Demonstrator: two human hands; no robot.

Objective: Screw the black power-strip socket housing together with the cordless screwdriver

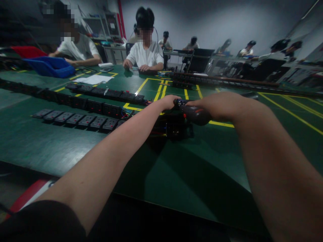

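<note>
My right hand [214, 103] is wrapped round a dark cordless screwdriver [197, 115] with red accents. Its body lies low over the green table. My left hand [169, 102] is closed right beside the front of the tool; its fingertips are hidden, and what they grip I cannot make out. Below both hands sits the end of a black socket strip [174, 130], with coloured wires running into it. A row of black socket modules [87, 121] with red switches stretches to the left of my left forearm.
Longer black socket strips [63, 98] lie farther back on the green table [191, 178], which has yellow tape lines. A blue bin [47, 66] and white paper [93, 79] are at the far left. A co-worker [148, 55] sits opposite; several others sit beyond.
</note>
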